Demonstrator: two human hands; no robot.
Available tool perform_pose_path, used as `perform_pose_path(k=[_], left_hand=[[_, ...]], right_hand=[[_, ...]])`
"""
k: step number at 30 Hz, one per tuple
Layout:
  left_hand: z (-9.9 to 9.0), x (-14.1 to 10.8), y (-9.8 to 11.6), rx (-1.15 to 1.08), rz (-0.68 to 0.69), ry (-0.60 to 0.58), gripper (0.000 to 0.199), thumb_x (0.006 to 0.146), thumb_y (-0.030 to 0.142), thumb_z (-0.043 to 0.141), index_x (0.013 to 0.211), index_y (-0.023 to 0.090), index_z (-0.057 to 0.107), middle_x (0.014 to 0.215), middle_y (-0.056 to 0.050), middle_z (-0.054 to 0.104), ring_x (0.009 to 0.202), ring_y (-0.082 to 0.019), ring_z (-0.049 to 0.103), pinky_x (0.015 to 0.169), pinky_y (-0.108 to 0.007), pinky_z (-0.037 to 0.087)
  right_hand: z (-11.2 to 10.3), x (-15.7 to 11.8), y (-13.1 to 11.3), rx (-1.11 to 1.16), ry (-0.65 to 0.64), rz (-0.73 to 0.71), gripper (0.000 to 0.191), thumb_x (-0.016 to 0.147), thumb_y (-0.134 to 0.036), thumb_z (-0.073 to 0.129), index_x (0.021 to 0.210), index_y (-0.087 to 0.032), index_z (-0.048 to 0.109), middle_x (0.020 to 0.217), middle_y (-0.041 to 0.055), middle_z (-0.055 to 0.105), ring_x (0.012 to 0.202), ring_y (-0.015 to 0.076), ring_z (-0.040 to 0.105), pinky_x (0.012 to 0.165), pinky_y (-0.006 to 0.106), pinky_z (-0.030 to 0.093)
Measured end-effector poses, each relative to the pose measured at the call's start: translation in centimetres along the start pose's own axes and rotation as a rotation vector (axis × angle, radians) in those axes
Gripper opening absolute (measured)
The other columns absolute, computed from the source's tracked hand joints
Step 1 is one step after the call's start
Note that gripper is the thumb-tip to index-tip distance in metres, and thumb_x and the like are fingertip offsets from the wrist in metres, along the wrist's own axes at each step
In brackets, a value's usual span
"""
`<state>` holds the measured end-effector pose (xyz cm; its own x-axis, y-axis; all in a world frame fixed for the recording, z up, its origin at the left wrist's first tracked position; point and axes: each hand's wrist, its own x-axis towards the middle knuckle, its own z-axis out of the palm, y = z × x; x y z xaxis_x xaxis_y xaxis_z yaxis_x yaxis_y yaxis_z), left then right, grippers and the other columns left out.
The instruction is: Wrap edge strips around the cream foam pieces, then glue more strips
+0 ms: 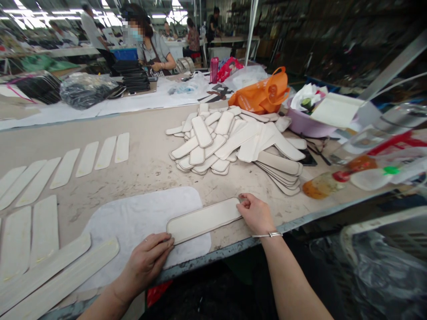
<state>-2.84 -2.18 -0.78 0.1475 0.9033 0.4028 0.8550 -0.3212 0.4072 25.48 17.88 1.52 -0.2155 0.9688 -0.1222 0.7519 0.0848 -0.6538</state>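
A long cream strip with rounded corners and a dark edge (203,221) lies between my hands, partly over a white sheet (133,218). My left hand (148,258) pinches its left end, fingers pressed together near the table edge. The strip's right end is pinched between the thumb and fingers of my right hand (255,213), which wears a bracelet on the wrist. Just beyond is a heap of similar cream strips (213,138), with a fanned stack (280,171) at its right side. More pale strips (43,231) lie in rows on the left.
An orange bag (260,94) and a purple basin (310,122) stand behind the heap. Bottles (323,184) sit at the right table edge. Across the table, a co-worker in a mask (151,49) is beside a stack of black pieces (133,76). A crate (383,222) is at lower right.
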Motion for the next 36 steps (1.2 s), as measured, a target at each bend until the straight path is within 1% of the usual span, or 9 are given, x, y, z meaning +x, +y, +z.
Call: perform_pose_path(k=[12, 15, 18, 23, 26, 28, 32, 34, 36], left_hand=[[-0.1, 0.1, 0.3, -0.009, -0.011, -0.008, 0.024, 0.080, 0.010, 0.056, 0.101, 0.018, 0.065, 0.100, -0.009, 0.062, 0.092, -0.017, 0.060, 0.080, -0.030, 0.053], [-0.2, 0.3, 0.5, -0.018, -0.028, -0.017, 0.023, 0.081, 0.011, 0.055, 0.100, 0.018, 0.065, 0.099, -0.009, 0.062, 0.091, -0.017, 0.060, 0.080, -0.029, 0.053], [-0.3, 0.3, 0.6, -0.024, -0.041, -0.027, 0.023, 0.081, 0.012, 0.055, 0.100, 0.018, 0.065, 0.099, -0.009, 0.062, 0.091, -0.017, 0.060, 0.080, -0.029, 0.052], [-0.3, 0.1, 0.7, -0.033, -0.057, -0.038, 0.025, 0.080, 0.010, 0.055, 0.103, 0.018, 0.063, 0.100, -0.010, 0.061, 0.093, -0.018, 0.059, 0.081, -0.031, 0.052], [-0.3, 0.0, 0.9, -0.037, -0.077, -0.046, 0.025, 0.080, 0.010, 0.055, 0.102, 0.018, 0.064, 0.099, -0.010, 0.061, 0.092, -0.018, 0.059, 0.080, -0.031, 0.052], [-0.3, 0.1, 1.0, -0.033, -0.080, -0.039, 0.024, 0.080, 0.011, 0.056, 0.101, 0.018, 0.064, 0.098, -0.010, 0.061, 0.091, -0.017, 0.059, 0.080, -0.031, 0.052], [-0.3, 0.3, 1.1, -0.030, -0.074, -0.025, 0.022, 0.079, 0.013, 0.057, 0.100, 0.018, 0.065, 0.096, -0.009, 0.062, 0.089, -0.017, 0.060, 0.079, -0.030, 0.052], [-0.4, 0.3, 1.2, -0.030, -0.068, -0.033, 0.024, 0.079, 0.012, 0.056, 0.101, 0.018, 0.064, 0.096, -0.009, 0.062, 0.089, -0.016, 0.060, 0.079, -0.030, 0.052], [-0.4, 0.3, 1.2, -0.026, -0.062, -0.039, 0.025, 0.080, 0.011, 0.056, 0.102, 0.018, 0.064, 0.096, -0.009, 0.062, 0.089, -0.016, 0.059, 0.079, -0.029, 0.052]], right_hand=[[-0.1, -0.1, 0.0, -0.030, 0.007, -0.010, 0.029, 0.074, -0.027, 0.054, 0.101, -0.022, 0.062, 0.071, -0.0028, 0.066, 0.067, 0.0132, 0.060, 0.068, 0.025, 0.042], [-0.4, -0.5, -0.3, -0.117, 0.007, -0.031, 0.023, 0.076, -0.030, 0.054, 0.096, -0.025, 0.064, 0.072, -0.0030, 0.067, 0.070, 0.0143, 0.060, 0.066, 0.026, 0.041], [-0.6, -1.0, -0.9, -0.280, 0.033, -0.086, 0.023, 0.079, -0.032, 0.051, 0.097, -0.027, 0.064, 0.075, -0.0011, 0.067, 0.070, 0.0166, 0.059, 0.062, 0.027, 0.040], [-0.4, -1.7, -1.6, -0.461, 0.114, -0.143, 0.030, 0.081, -0.034, 0.049, 0.109, -0.030, 0.059, 0.079, 0.0018, 0.066, 0.078, 0.0217, 0.057, 0.058, 0.030, 0.039], [-0.3, -1.8, -1.7, -0.499, 0.129, -0.130, 0.037, 0.081, -0.036, 0.049, 0.117, -0.029, 0.054, 0.080, 0.0046, 0.065, 0.081, 0.0238, 0.056, 0.057, 0.030, 0.039], [-0.2, -1.8, -1.7, -0.515, 0.143, -0.113, 0.045, 0.082, -0.038, 0.048, 0.125, -0.026, 0.048, 0.080, 0.0072, 0.064, 0.084, 0.0256, 0.055, 0.057, 0.031, 0.039], [-0.1, -1.9, -1.6, -0.537, 0.180, -0.139, 0.060, 0.082, -0.038, 0.049, 0.137, -0.020, 0.033, 0.076, 0.0098, 0.063, 0.091, 0.0298, 0.052, 0.061, 0.033, 0.040], [0.1, -2.0, -1.7, -0.538, 0.186, -0.162, 0.063, 0.082, -0.037, 0.050, 0.138, -0.017, 0.030, 0.075, 0.0102, 0.062, 0.093, 0.0302, 0.051, 0.064, 0.035, 0.041], [0.3, -2.1, -1.7, -0.533, 0.193, -0.190, 0.062, 0.082, -0.035, 0.050, 0.138, -0.017, 0.031, 0.076, 0.0101, 0.062, 0.093, 0.0298, 0.050, 0.068, 0.037, 0.041]])
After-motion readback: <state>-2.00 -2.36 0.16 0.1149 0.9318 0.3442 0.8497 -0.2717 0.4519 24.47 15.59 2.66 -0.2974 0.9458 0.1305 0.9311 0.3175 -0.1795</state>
